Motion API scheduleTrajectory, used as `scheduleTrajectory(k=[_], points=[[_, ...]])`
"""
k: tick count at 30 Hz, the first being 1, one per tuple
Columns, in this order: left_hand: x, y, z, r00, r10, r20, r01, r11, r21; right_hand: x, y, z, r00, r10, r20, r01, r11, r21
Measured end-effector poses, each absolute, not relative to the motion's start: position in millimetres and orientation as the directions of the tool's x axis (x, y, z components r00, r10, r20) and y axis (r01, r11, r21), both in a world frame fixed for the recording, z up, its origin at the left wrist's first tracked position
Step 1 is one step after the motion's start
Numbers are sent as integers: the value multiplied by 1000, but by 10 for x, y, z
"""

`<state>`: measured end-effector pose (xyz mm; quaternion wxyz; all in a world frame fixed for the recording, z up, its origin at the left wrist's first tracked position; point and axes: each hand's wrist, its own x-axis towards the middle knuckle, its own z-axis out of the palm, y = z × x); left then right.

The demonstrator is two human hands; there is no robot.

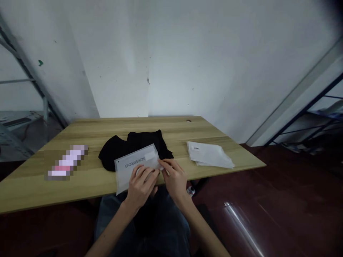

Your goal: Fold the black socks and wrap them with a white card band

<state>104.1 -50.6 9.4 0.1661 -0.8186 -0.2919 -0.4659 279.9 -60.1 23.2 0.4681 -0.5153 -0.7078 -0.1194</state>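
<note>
A translucent white plastic packaging bag (124,177) with grey lettering is held tilted over the table's near edge. My left hand (142,184) grips its lower middle, fingers across the front and the thumb underneath. At the bag's right edge my right hand (174,176) is closed, its thumb and fingertips pinching the plastic. Just behind the bag lies a crumpled black garment (144,140), partly covered by it. The exact contact of the fingertips with the bag's edge is small and hard to make out.
The wooden table (177,130) stands against a white wall. To the right lies a stack of similar white bags (211,155), the top one with a small label. A blurred-out object (66,162) lies at the left. Metal shelving (302,128) stands at the far right.
</note>
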Motion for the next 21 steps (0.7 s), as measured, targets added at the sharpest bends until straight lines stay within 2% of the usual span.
scheduleTrajectory(k=[4, 11, 16, 21], points=[[937, -467, 162, 407, 281, 869, 623, -781, -40, 2794, -636, 191, -86, 600, 796, 821, 496, -285], [861, -373, 176, 405, 266, 875, 608, -793, -41, 2785, -542, 82, -79, 562, 823, 759, 569, -316], [823, -304, 224, 417, 309, 855, 627, -779, -25, 2842, -488, 73, -175, 565, 806, 756, 602, -258], [696, -283, 338, 457, 335, 824, 662, -747, -63, 2949, -427, 199, -160, 545, 823, 767, 593, -244]])
